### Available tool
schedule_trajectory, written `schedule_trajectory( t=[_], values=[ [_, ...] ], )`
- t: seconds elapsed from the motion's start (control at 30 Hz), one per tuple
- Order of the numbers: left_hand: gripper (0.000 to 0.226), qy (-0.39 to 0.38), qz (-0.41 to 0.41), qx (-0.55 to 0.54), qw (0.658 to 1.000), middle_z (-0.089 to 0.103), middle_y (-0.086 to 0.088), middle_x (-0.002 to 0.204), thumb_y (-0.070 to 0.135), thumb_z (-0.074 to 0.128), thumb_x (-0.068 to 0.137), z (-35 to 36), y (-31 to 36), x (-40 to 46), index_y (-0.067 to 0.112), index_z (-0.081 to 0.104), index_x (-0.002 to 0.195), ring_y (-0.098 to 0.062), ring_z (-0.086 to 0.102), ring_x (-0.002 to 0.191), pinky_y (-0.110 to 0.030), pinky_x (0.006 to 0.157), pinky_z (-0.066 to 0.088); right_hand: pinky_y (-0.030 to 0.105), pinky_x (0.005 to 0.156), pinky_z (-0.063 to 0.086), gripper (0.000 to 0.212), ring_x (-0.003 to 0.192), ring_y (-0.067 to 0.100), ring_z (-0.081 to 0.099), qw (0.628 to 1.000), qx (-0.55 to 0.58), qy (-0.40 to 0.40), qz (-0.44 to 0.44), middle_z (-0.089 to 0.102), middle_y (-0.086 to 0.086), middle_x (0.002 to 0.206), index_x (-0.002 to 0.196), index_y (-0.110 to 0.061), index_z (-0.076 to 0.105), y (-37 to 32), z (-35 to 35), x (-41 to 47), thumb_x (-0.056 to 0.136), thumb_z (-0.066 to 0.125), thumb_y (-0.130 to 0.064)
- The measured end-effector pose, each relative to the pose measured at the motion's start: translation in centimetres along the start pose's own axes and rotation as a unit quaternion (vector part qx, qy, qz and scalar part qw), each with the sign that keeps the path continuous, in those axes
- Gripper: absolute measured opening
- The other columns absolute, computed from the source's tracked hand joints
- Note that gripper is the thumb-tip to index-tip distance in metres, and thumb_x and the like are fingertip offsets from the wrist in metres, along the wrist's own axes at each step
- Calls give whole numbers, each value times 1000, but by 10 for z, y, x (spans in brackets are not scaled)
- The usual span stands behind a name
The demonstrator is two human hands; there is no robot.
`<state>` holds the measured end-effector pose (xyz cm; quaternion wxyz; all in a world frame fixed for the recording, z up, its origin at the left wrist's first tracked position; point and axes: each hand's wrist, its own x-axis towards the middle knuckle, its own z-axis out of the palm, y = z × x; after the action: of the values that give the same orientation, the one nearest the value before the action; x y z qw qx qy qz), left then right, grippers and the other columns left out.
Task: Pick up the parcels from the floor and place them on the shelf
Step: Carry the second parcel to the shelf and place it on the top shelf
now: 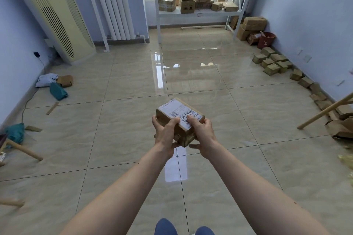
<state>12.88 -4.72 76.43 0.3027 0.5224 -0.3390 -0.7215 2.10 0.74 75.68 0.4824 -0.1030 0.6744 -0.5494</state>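
Brown cardboard parcel with a white label [180, 118] sits grasped between my left hand [165, 133] and right hand [202, 132], with the white metal shelf [198, 13] straight ahead, well apart across the floor.

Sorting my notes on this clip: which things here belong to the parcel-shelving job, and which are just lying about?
Job:
labelled parcel, held by left hand and right hand
shelf
small boxes along right wall
teal bag

Lying about:
air conditioner
radiator
red bucket
wooden stick

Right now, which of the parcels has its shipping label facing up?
The parcel held between left hand and right hand; its white label faces up, unlike the floor's.
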Motion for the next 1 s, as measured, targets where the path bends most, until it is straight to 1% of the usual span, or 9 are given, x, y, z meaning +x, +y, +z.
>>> schedule_trajectory(
  t=[0.1,0.17,0.27,0.37,0.43,0.57,0.73,0.87,1.0],
  values=[
    [101,-11,0,22,1000,57,-9,138,45,78,63,-2,2,-2,51,20,145,-34,63,117,-65,84,54,47,68,62,54,101,27,69,1000,29,4,-4,68,8,115,125,-20,47,-6,-4,2,82,74,-37],
    [109,-7,-5,38,999,53,-7,144,58,78,60,-5,5,-2,50,15,149,-32,55,127,-63,90,48,43,64,61,52,98,27,68,1000,19,0,-8,68,9,113,125,-19,49,-10,-10,4,82,72,-36],
    [99,8,-4,54,998,52,-7,142,68,72,66,-10,9,-1,39,27,149,-32,53,128,-58,89,50,42,68,58,51,92,26,66,1000,-8,-28,-6,69,8,109,125,-19,54,-16,-19,5,80,69,-35],
    [62,7,1,57,998,59,-10,129,52,67,83,-11,11,-1,26,45,135,-29,60,116,-50,85,57,44,72,58,49,93,26,65,998,-22,-50,-9,68,8,108,125,-19,54,-19,-24,4,81,68,-34],
    [52,9,-8,47,999,61,-11,124,45,66,84,-10,11,-1,23,50,128,-29,62,111,-49,83,60,47,78,59,53,97,27,65,999,-15,-44,-10,67,8,111,131,-20,48,-19,-25,4,83,68,-34],
    [52,29,-5,10,1000,60,-13,121,38,67,86,-5,6,-1,23,46,132,-32,62,110,-53,86,59,52,78,57,83,110,31,60,999,-25,-31,3,59,10,125,139,-24,37,-13,-21,0,69,72,-50],
    [56,10,-25,-10,1000,57,-13,124,37,69,84,-3,0,-3,25,42,132,-32,59,112,-56,89,56,52,81,59,58,103,27,61,1000,-3,-20,4,60,10,117,130,-19,44,-8,-24,-1,83,70,-40],
    [67,-14,-40,48,998,58,-5,123,49,72,79,-6,1,-5,33,43,137,-25,57,108,-55,91,46,43,72,59,56,105,27,61,1000,-5,-16,-9,59,11,119,127,-17,50,-12,-32,0,78,70,-38],
    [65,-47,-24,55,997,63,-7,122,48,73,77,-5,7,-7,33,48,135,-26,64,103,-41,74,56,41,72,57,54,104,26,61,999,-19,-30,-19,61,8,116,119,-21,59,-19,-41,1,70,67,-41]
  ],
)
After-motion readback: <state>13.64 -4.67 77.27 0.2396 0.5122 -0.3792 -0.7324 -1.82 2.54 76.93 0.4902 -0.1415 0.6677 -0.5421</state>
